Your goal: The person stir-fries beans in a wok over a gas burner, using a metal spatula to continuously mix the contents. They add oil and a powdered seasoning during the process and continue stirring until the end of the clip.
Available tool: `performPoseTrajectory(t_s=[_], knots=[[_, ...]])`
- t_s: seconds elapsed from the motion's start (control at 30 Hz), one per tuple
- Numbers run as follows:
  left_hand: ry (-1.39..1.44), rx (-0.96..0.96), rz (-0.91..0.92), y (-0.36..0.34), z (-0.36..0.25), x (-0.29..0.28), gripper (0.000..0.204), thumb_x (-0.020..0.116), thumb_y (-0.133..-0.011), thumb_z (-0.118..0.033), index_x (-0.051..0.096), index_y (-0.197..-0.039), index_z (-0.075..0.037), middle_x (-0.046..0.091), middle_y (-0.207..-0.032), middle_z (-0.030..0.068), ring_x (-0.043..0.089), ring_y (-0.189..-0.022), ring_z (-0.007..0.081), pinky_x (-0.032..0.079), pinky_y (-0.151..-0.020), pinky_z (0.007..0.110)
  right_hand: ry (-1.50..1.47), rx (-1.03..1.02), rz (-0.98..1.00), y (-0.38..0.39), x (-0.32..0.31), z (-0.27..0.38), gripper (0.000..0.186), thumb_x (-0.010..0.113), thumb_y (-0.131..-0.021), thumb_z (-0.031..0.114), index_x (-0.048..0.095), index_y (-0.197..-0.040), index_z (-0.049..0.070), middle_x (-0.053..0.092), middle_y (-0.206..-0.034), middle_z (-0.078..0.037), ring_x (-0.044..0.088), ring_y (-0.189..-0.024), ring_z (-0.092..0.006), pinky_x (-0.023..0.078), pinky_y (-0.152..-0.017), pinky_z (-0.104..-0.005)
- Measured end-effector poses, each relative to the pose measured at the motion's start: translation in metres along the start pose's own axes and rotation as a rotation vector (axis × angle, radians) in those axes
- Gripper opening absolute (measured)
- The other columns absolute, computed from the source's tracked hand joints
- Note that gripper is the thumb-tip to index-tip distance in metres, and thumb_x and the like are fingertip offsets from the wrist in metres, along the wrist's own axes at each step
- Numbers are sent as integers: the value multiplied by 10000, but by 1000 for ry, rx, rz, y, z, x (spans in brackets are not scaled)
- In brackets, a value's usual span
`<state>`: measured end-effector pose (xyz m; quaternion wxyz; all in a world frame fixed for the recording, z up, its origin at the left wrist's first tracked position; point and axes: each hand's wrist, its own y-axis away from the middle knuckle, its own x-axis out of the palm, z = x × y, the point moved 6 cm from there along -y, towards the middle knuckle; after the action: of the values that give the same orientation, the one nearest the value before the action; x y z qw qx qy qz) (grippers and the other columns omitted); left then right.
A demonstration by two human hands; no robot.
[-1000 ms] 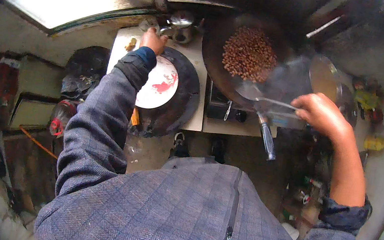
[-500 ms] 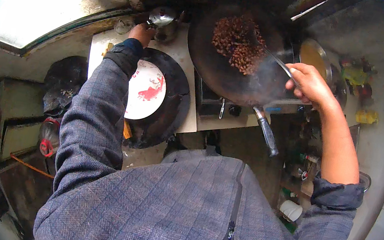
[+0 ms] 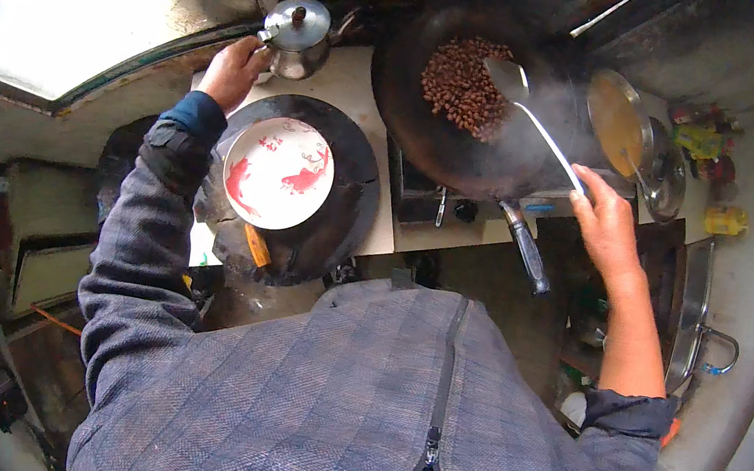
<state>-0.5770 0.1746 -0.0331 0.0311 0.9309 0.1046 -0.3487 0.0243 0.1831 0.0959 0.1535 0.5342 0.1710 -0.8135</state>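
The right hand holds a spatula. Its flat end points up-left by brown nuts in the wok; its handle slants past the rim. The left hand grips a pot; pale counter lies between pot and wok.

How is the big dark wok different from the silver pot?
Color and size: the wok is dark and much wider, while the silver pot is shiny and smaller.
Top: the wok is open, showing small brown pieces inside; the silver pot wears a lid with a knob.
Hands: the right hand holds a spatula over the wok; the left hand grips the silver pot's handle.
Both are round.
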Motion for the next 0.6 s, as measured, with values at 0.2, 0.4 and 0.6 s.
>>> performPoseTrajectory(t_s=[0.2,0.4,0.6], knots=[[-219,236,24,39,-125,-34,316,645,-1047,-305,713,-1083,2,719,-898,251,710,-852,421,551,-774,477,27,-52,-47,6,31,19,431,759,-929,160,677,-1350,116,709,-1005,-197,698,-947,-427,552,-836,-521],[-536,265,86,51,-199,-13,310,645,-1032,-351,723,-1003,-52,736,-938,242,713,-941,452,564,-821,525,-65,-29,-10,8,37,40,403,754,-923,166,702,-1315,94,729,-1029,-216,708,-963,-424,558,-860,-504],[-750,364,120,52,-240,9,332,642,-1015,-346,726,-934,-35,739,-889,233,734,-883,439,586,-784,530,-50,-65,-26,15,34,48,388,750,-924,178,709,-1303,106,737,-1018,-208,714,-957,-428,573,-855,-513]])
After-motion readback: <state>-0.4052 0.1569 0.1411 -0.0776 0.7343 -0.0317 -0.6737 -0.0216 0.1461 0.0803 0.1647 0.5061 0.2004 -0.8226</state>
